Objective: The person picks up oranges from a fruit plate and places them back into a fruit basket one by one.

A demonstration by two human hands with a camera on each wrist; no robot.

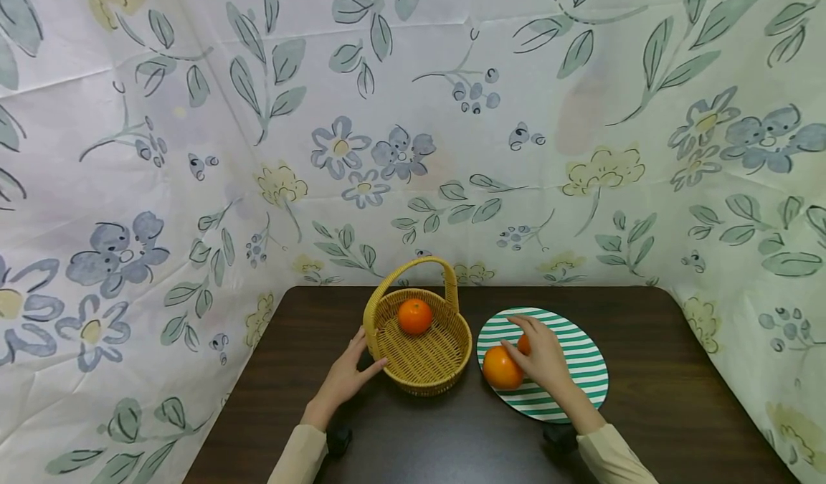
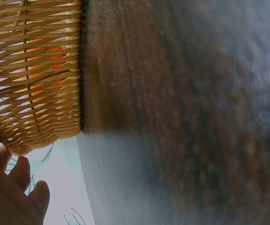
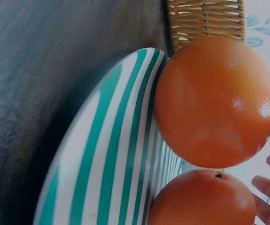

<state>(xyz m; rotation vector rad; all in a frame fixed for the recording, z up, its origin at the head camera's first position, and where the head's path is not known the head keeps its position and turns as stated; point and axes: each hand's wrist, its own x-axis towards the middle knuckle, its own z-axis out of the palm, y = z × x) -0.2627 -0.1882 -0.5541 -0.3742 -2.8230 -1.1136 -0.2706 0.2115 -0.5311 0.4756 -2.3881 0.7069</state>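
A yellow wicker basket (image 1: 422, 380) with a tall handle stands left of centre, with an orange tangerine (image 1: 415, 316) inside. My left hand (image 1: 342, 380) is at the basket's left side, its fingers spread at the rim near the handle's base. In the left wrist view, those fingertips (image 2: 20, 171) show right beside the woven wall. My right hand (image 1: 543, 355) is over a green-and-white striped plate (image 1: 584, 358), fingers reaching over a second tangerine (image 1: 524, 344), which it partly hides. A larger orange (image 1: 502, 368) lies beside its thumb. The right wrist view shows that orange (image 3: 214, 101) above the stemmed tangerine (image 3: 202, 199).
Everything stands on a dark wood table (image 1: 652, 369). The basket is close to the plate's left edge. A floral cloth (image 1: 413, 147) hangs behind the table and along both sides. Dark bands (image 1: 338, 439) show at the wrists.
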